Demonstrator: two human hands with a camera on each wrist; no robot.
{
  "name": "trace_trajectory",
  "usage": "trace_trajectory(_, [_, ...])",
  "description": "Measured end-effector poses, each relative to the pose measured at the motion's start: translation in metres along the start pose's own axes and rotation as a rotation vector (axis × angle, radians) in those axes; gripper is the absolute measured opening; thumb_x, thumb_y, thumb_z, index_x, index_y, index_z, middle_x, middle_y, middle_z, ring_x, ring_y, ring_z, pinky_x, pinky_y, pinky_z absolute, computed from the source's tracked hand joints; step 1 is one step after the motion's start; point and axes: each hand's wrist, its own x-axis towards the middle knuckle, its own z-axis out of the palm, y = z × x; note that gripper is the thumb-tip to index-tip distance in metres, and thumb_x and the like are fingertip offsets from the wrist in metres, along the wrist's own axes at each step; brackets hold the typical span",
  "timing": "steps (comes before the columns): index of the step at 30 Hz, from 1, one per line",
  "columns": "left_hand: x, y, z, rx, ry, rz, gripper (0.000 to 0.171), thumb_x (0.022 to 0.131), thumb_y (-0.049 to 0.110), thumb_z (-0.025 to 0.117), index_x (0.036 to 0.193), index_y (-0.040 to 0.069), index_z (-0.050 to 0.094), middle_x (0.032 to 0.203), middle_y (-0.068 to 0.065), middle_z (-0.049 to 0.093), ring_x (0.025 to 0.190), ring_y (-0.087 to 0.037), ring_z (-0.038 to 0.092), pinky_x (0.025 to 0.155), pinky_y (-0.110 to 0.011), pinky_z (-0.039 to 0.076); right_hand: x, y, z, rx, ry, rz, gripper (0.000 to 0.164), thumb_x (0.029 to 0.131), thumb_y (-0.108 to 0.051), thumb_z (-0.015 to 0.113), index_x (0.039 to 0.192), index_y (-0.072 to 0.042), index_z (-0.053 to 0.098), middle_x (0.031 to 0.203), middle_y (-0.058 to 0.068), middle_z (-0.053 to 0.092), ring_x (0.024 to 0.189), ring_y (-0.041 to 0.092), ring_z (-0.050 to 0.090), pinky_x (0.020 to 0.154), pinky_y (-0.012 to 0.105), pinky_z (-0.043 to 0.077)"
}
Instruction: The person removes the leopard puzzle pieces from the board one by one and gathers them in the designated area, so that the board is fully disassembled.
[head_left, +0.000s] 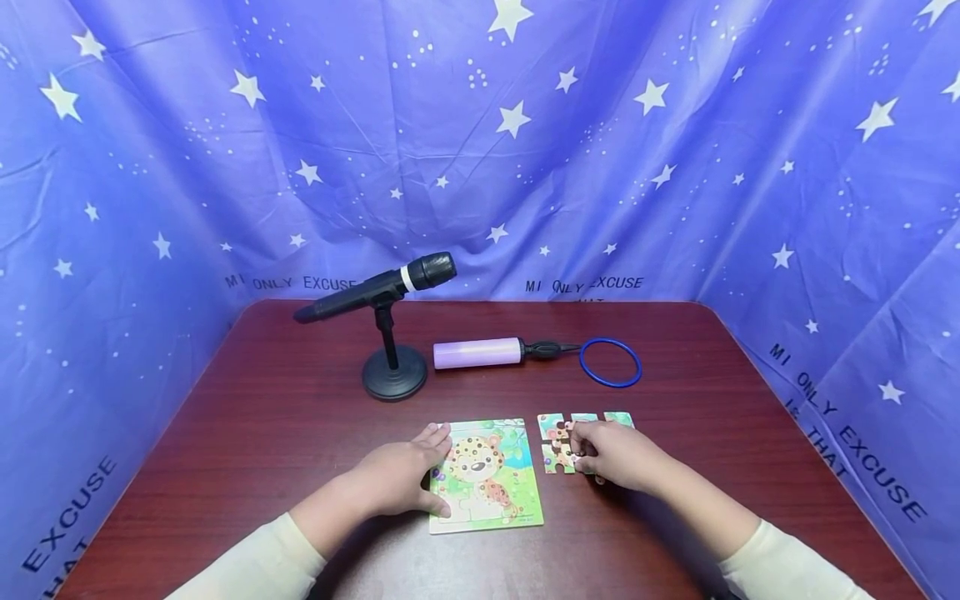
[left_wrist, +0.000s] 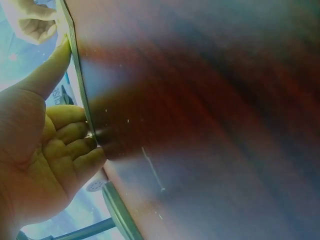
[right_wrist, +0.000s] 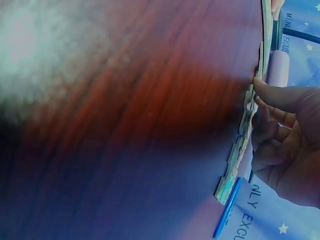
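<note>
A jigsaw board (head_left: 498,500) with a cartoon leopard lies flat on the table. My left hand (head_left: 401,475) rests at its left edge, fingers on the upper left and thumb near the lower left corner. In the left wrist view that hand (left_wrist: 47,145) touches the board's edge, thumb apart from the fingers. To the right, several loose puzzle pieces (head_left: 552,457) lie in rough rows. Over them my right hand (head_left: 618,454) is bent, thumb and fingertips pinching a puzzle piece, mostly hidden. The right wrist view shows the thumb of this hand (right_wrist: 287,135) against the row of pieces.
Behind the board a black microphone (head_left: 352,296) sits on a round-based stand (head_left: 393,375). A purple hand pump (head_left: 477,353) with a black nozzle lies beside it, its tip close to a blue ring (head_left: 611,363). A starry curtain (head_left: 480,167) encloses the table's (head_left: 285,433) back and sides.
</note>
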Motion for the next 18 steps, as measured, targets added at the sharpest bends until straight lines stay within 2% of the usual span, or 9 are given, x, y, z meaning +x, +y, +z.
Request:
trace_trajectory(5, [0.000, 0.000, 0.000, 0.005, -0.007, -0.006, 0.099, 0.074, 0.060, 0.074, 0.148, 0.004, 0.042, 0.160, -0.010, 0.030, 0.148, -0.027, 0.027, 0.114, -0.044, 0.034, 0.001, -0.006, -0.002, -0.038, 0.028, 0.005, 0.017, 0.088, -0.023, 0.072, 0.084, -0.023, 0.056, 0.063, -0.014, 0.050, 0.050, -0.001, 0.048, 0.058, 0.023, 0.040])
trace_trajectory(9, [0.000, 0.000, 0.000, 0.008, -0.015, -0.010, 0.099, 0.074, 0.060, 0.074, 0.148, 0.004, 0.042, 0.160, -0.010, 0.030, 0.148, -0.027, 0.027, 0.114, -0.044, 0.035, 0.003, -0.024, 0.000, -0.035, 0.081, -0.048, 0.015, 0.089, -0.031, 0.072, 0.090, -0.023, 0.059, 0.070, -0.014, 0.048, 0.059, -0.001, 0.046, 0.058, 0.022, 0.039])
trace_trajectory(11, [0.000, 0.000, 0.000, 0.009, -0.016, -0.012, 0.099, 0.074, 0.060, 0.074, 0.148, 0.004, 0.042, 0.160, -0.010, 0.030, 0.148, -0.027, 0.027, 0.114, -0.044, 0.035, 0.004, -0.036, 0.004, -0.023, 0.071, -0.093, 0.020, 0.088, -0.037, 0.071, 0.098, -0.022, 0.061, 0.074, -0.014, 0.049, 0.064, 0.001, 0.046, 0.059, 0.022, 0.040])
trace_trajectory(14, [0.000, 0.000, 0.000, 0.007, -0.012, -0.010, 0.098, 0.075, 0.061, 0.073, 0.149, 0.004, 0.041, 0.160, -0.010, 0.029, 0.149, -0.027, 0.026, 0.115, -0.044, 0.034, 0.004, -0.052, 0.014, -0.060, 0.033, -0.169, 0.037, 0.086, -0.047, 0.071, 0.111, -0.020, 0.064, 0.083, -0.014, 0.050, 0.070, 0.002, 0.046, 0.062, 0.023, 0.041])
trace_trajectory(18, [0.000, -0.001, 0.001, 0.001, 0.002, 0.000, 0.098, 0.075, 0.060, 0.073, 0.148, 0.003, 0.041, 0.160, -0.011, 0.029, 0.149, -0.028, 0.026, 0.115, -0.044, 0.033, 0.003, -0.067, 0.026, -0.128, 0.006, -0.223, 0.045, 0.082, -0.049, 0.073, 0.110, -0.015, 0.063, 0.085, -0.013, 0.048, 0.069, 0.002, 0.043, 0.060, 0.023, 0.040])
